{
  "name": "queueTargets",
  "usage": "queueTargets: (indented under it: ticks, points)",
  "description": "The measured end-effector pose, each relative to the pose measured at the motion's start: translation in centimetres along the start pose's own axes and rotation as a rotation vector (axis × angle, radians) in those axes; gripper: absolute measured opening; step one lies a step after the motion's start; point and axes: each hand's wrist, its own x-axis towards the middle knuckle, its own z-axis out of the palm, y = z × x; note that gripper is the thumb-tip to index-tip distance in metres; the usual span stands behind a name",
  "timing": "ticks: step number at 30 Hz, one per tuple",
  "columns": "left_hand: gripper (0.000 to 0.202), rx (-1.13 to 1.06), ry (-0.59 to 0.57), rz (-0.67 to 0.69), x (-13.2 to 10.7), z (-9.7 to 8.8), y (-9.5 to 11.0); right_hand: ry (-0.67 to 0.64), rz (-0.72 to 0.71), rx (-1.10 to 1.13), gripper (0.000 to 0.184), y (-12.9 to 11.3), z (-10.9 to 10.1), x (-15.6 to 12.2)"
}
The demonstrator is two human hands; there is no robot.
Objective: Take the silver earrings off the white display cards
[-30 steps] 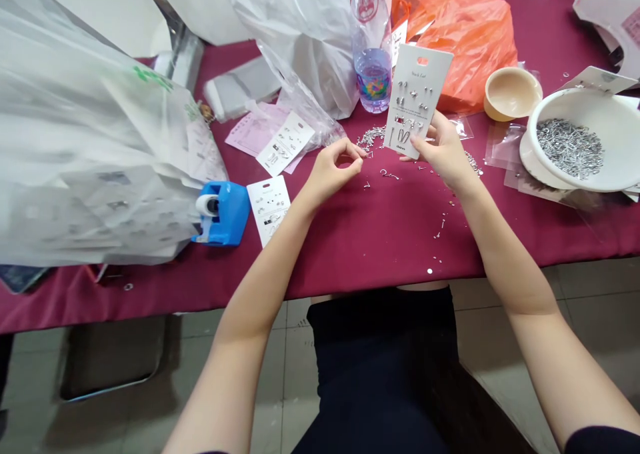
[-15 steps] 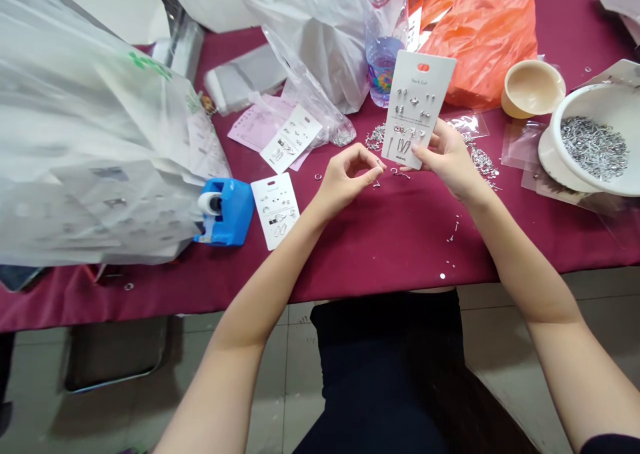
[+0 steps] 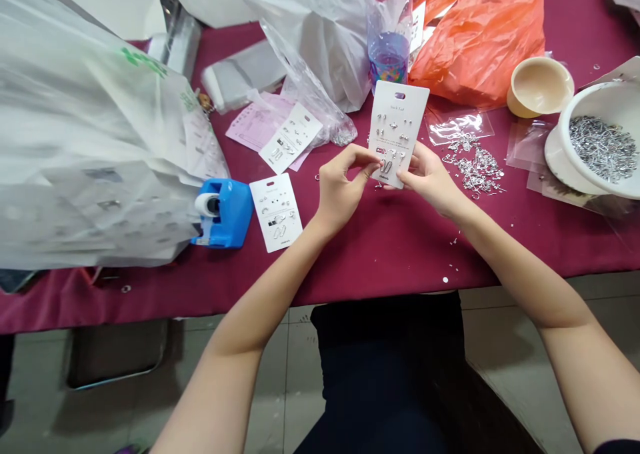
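Note:
My right hand (image 3: 431,179) holds a white earring card (image 3: 399,111) upright by its lower right side, thumb on the front. Rows of small silver earrings are fixed on it, with paperclip-shaped ones low down. At the card's lower left edge is my left hand (image 3: 345,181), thumb and forefinger pinched together against the earrings there. Whatever is between those fingertips is too small to make out. Loose silver earrings (image 3: 477,171) lie in a heap to the right, behind my right forearm. Two more filled cards, one nearer (image 3: 277,213) and one farther (image 3: 291,138), rest on the left.
A blue tape dispenser (image 3: 225,213) stands beside a large white plastic bag (image 3: 100,147). Behind the card are a bottle (image 3: 389,47) and an orange bag (image 3: 485,41). A beige cup (image 3: 540,87) and a white bowl (image 3: 557,151) of silver pieces are at right.
The card has moved left and down, toward my left hand. My left fingertips, apart from the card before, now meet its lower left edge. More of the earring heap shows.

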Motion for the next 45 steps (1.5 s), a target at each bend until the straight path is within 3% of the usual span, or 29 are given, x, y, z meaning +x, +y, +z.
queueTargets:
  ticks: [5, 10, 15, 21, 30, 38, 45]
  points:
    - [0.008, 0.176, 0.016, 0.138, -0.5, 0.4, 0.3, -0.005, -0.048, -0.011, 0.058, 0.5, 0.8, -0.1]
    - [0.005, 0.215, -0.017, 0.186, -0.8, 0.7, 0.1, 0.006, -0.081, 0.0, 0.051, 0.2, 1.3, -0.3]
    - [0.005, 0.258, 0.033, 0.269, -0.9, 0.8, -0.1, 0.004, -0.072, -0.01, 0.046, 0.1, 1.4, -0.5]
    - [0.008, 0.311, 0.055, 0.281, -0.9, 0.9, -0.1, -0.021, -0.069, 0.032, 0.051, 0.3, 1.3, -0.5]
    - [0.008, 0.399, 0.096, 0.438, -1.0, 1.2, 0.0, -0.063, -0.067, 0.044, 0.058, 0.5, 1.8, -0.9]
    - [0.01, 0.503, 0.102, 0.38, -1.3, 1.3, 0.1, -0.108, 0.001, 0.229, 0.058, 0.3, 1.9, -0.6]
    - [0.006, 0.507, 0.095, 0.391, -1.4, 1.5, 0.6, -0.029, 0.044, 0.29, 0.05, -0.5, 1.8, -0.8]
